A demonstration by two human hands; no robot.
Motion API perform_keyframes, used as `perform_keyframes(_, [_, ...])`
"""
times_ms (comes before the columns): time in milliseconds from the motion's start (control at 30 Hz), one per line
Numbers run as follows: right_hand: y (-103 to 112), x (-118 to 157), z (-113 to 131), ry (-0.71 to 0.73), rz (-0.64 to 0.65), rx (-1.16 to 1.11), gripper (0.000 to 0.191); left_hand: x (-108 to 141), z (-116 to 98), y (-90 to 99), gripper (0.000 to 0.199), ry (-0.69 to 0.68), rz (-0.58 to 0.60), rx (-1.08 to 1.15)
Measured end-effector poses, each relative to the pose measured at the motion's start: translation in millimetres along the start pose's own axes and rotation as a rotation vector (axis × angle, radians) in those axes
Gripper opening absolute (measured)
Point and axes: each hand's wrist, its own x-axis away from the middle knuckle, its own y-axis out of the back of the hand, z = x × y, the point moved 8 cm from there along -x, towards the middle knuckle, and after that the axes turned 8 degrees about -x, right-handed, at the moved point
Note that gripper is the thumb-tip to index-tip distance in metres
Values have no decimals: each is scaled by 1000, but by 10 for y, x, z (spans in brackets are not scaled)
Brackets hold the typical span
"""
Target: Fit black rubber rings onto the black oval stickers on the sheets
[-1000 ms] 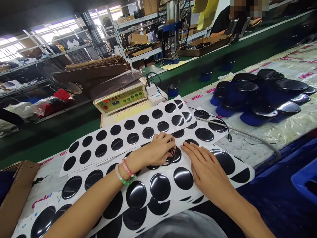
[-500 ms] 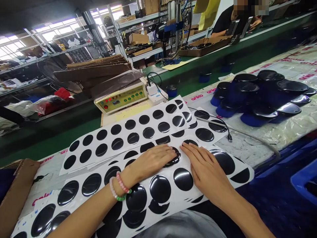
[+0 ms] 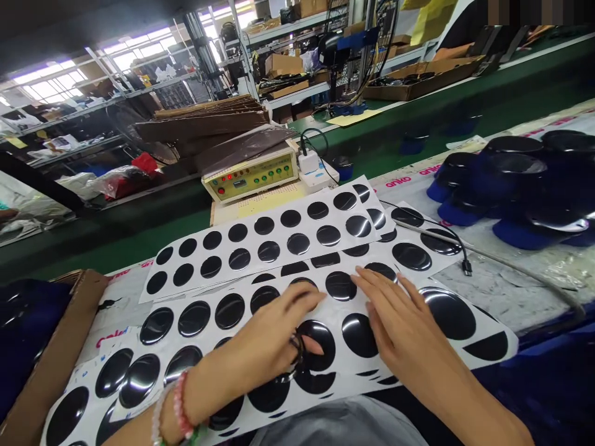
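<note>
Black glossy disc [image 3: 297, 353] pinched in left hand [image 3: 267, 347], right hand [image 3: 400, 322] flat, open on sticker sheet [image 3: 325, 310]

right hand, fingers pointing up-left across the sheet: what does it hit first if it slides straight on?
Probably the black disc just ahead of the right hand: its fingertips lie flat on the white sheet, nearly at that disc's edge. Beyond it comes the overlapping sheet of smaller discs.
</note>
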Motion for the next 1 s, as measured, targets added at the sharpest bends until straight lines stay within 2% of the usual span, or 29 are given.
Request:
perform_keyframes(67, [-80, -5, 151, 66, 41, -83, 43, -9, -94, -200, 68, -62, 133, -148])
perform_keyframes(133, [-176, 10, 249, 109, 86, -74, 44, -36, -164, -299, 54, -124, 166, -241])
perform_keyframes(233, [-255, 34, 275, 121, 114, -20, 46, -106, -212, -300, 38, -155, 164, -303])
perform_keyframes(367, [-255, 41, 260, 133, 121, -14, 48, -181, -256, -273, 32, -199, 277, -406])
perform_keyframes(433, [-256, 41, 252, 132, 126, -11, 50, -183, -278, -261, 31, -213, 298, -457])
perform_keyframes(533, [-269, 46, 252, 138, 129, -19, 52, -131, -292, -267, 33, -193, 255, -518])
perform_keyframes(633, [-277, 44, 248, 133, 132, -36, 52, -40, -305, -297, 34, -186, 163, -541])
perform_keyframes(767, [-265, 32, 251, 122, 147, -68, 50, 69, -291, -293, 32, -201, 35, -444])
perform_keyframes(900, [-243, 23, 250, 112, 147, -86, 50, 275, -242, -123, 22, -235, -86, -214])
perform_keyframes(967, [-241, 25, 247, 116, 146, -96, 50, 421, -159, 36, 14, -200, -137, -14])
perform_keyframes(1000, [-243, 27, 246, 120, 146, -100, 51, 485, -88, 150, 16, -153, -197, 92])
